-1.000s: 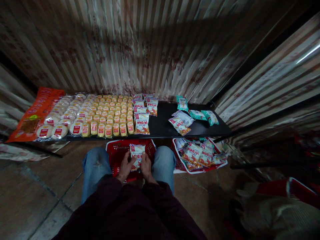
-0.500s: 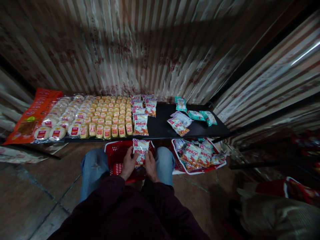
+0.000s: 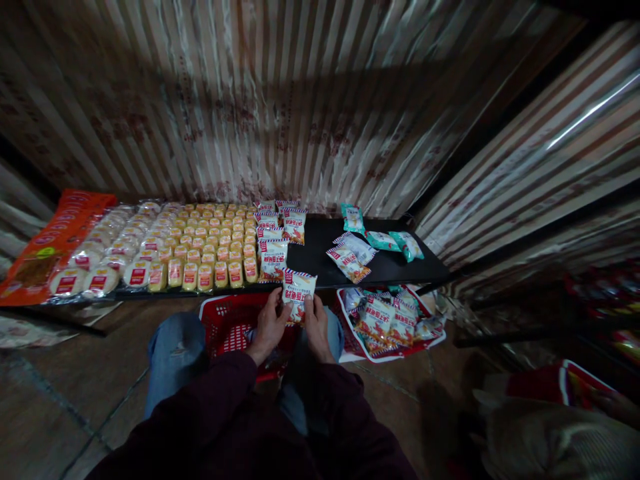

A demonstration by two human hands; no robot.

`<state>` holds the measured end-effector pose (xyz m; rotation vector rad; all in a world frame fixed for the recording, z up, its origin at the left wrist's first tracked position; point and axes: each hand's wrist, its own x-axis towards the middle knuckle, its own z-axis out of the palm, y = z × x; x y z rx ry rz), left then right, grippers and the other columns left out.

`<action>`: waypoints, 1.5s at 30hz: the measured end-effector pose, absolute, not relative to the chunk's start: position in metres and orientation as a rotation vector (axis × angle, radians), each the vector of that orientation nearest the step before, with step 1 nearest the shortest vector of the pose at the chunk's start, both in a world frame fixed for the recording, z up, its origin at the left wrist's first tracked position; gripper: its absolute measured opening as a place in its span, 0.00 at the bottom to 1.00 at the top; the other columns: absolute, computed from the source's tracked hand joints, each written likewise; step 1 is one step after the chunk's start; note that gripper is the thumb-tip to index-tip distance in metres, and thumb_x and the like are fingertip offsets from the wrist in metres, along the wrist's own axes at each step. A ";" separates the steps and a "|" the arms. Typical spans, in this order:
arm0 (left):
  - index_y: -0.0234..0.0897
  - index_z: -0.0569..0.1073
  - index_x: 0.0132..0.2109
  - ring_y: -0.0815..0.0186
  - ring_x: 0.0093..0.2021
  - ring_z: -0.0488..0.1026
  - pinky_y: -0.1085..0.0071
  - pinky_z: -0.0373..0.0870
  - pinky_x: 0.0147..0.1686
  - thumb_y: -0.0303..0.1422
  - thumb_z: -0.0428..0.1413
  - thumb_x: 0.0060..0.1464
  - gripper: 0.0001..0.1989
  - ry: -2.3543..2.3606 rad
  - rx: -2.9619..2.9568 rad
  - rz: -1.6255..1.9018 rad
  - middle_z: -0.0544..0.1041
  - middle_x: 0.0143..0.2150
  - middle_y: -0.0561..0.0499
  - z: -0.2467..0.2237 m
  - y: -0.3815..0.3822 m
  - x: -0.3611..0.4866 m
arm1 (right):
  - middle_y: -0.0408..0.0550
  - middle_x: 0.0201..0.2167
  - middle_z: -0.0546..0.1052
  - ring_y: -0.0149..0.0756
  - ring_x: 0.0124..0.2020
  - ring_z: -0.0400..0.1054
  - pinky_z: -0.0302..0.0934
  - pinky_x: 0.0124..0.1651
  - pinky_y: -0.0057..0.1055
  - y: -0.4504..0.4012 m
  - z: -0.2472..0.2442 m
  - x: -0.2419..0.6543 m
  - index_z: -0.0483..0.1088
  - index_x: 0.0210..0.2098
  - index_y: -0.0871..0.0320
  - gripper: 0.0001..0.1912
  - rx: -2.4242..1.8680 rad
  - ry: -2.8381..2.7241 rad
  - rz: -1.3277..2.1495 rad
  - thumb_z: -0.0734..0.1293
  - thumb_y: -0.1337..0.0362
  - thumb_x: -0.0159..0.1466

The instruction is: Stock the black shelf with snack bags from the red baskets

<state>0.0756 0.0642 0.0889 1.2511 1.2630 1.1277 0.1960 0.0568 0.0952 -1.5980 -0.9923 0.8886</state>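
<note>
Between my two hands is a white snack packet (image 3: 299,293) with red print and a blue-striped top edge. My left hand (image 3: 271,325) pinches its left side, and my right hand (image 3: 319,325) grips its right side. The packet is held upright at the front edge of a black shelf (image 3: 313,263). Just behind it, similar snack packets (image 3: 273,259) lie in overlapping columns on the shelf. Below my hands sits a red basket (image 3: 213,327) between my knees, partly hidden by my arms.
Rows of small yellow wrapped cakes (image 3: 200,257) and round white wrapped cakes (image 3: 103,280) fill the shelf's left, beside an orange bag (image 3: 50,247). Loose green packets (image 3: 383,241) lie to the right. A second red basket (image 3: 393,357) holds several packets. Another person's clothed body (image 3: 545,427) shows at lower right.
Both hands have shifted a little rightward and up with the packet, which now overlaps the shelf's front edge. The camera view has moved slightly, so the shelf appears lower and further left.
</note>
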 end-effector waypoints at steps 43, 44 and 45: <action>0.25 0.60 0.62 0.49 0.67 0.52 0.55 0.52 0.65 0.25 0.50 0.49 0.32 1.529 1.750 0.818 0.55 0.67 0.32 0.106 0.162 0.150 | 0.54 0.38 0.77 0.42 0.38 0.70 0.61 0.42 0.34 0.211 0.080 0.259 0.68 0.45 0.60 0.27 -1.736 -1.007 0.552 0.57 0.45 0.59; 0.25 0.60 0.62 0.49 0.68 0.52 0.55 0.52 0.65 0.25 0.50 0.48 0.32 1.527 1.741 0.823 0.55 0.68 0.32 0.106 0.164 0.151 | 0.54 0.38 0.77 0.42 0.38 0.70 0.60 0.42 0.34 0.214 0.080 0.259 0.68 0.45 0.60 0.27 -1.735 -1.003 0.549 0.57 0.45 0.59; 0.25 0.60 0.62 0.49 0.68 0.52 0.55 0.52 0.65 0.24 0.50 0.48 0.32 1.526 1.731 0.827 0.54 0.68 0.32 0.105 0.166 0.152 | 0.54 0.38 0.77 0.42 0.38 0.70 0.60 0.42 0.34 0.216 0.080 0.259 0.68 0.45 0.60 0.27 -1.736 -1.000 0.547 0.57 0.45 0.59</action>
